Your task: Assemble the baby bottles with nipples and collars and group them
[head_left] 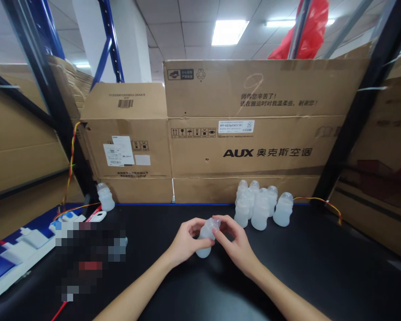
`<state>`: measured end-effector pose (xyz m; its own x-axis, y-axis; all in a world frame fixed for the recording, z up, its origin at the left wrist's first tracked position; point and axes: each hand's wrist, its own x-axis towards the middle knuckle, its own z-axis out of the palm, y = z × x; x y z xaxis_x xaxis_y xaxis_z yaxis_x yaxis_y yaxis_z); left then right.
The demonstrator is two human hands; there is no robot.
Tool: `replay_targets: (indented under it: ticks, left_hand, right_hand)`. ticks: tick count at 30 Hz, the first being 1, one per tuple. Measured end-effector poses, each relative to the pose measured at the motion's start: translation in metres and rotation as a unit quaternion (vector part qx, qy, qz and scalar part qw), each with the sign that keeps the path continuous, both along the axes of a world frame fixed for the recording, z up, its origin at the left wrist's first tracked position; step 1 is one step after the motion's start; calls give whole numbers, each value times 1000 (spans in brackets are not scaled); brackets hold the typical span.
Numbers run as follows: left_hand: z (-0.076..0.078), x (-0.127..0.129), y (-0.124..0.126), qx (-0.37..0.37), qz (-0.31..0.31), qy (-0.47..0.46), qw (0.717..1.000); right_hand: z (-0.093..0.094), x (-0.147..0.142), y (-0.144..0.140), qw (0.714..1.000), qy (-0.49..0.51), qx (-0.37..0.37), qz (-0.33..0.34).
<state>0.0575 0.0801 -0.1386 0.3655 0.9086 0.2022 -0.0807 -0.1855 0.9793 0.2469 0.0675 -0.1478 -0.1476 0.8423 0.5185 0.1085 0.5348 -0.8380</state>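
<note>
A small translucent white baby bottle (pixel 204 252) is held between my two hands over the black tabletop, tilted with its top to the right. My left hand (pixel 186 243) wraps around its body, thumb across the front. The fingers of my right hand (pixel 235 240) pinch the clear cap (pixel 215 222) at its top. Whether the cap is loose or seated I cannot tell. Several similar bottles (pixel 259 211) stand in a group behind my right hand, with one bottle (pixel 283 209) at the group's right end. Another bottle (pixel 106 197) stands at the far left, leaning slightly.
Large cardboard boxes (pixel 200 147) form a wall along the back edge of the black table (pixel 173 294). A white power strip (pixel 26 256) with plugs lies at the left, near a blurred-out patch and cables. Dark rack posts (pixel 357 102) rise on both sides.
</note>
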Motion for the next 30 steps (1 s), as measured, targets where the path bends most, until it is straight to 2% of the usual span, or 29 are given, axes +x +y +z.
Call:
replay_targets:
  ticks: [3,6,10,14,18,22,26,30]
  left_hand:
    - [-5,2,2,-36,-12,-37,999]
    - [-3,2,1,-27,-30,-32,999]
    - [6,-6,0,17,-9,40,999]
    - [13,-15,-2,31,21,111,993]
    - [16,-20,-1,29,-41,126,991]
    - [15,-25,2,-16,-101,100,990]
    - [16,-24,1,-39,-109,79,990]
    - [17,-17,-5,-1,-76,128,989]
  right_hand:
    - [0,3,2,1000,-7,3,1]
    - [3,5,3,1000,-8,3,10]
    - [9,12,4,999,-34,-15,27]
    - [17,22,4,992,-84,-43,84]
    - [22,28,0,983,-115,-37,138]
    - [27,27,-4,979,-114,-36,166]
    - [28,25,-5,982,-151,-32,111]
    - [23,23,-5,968,-249,-6,34]
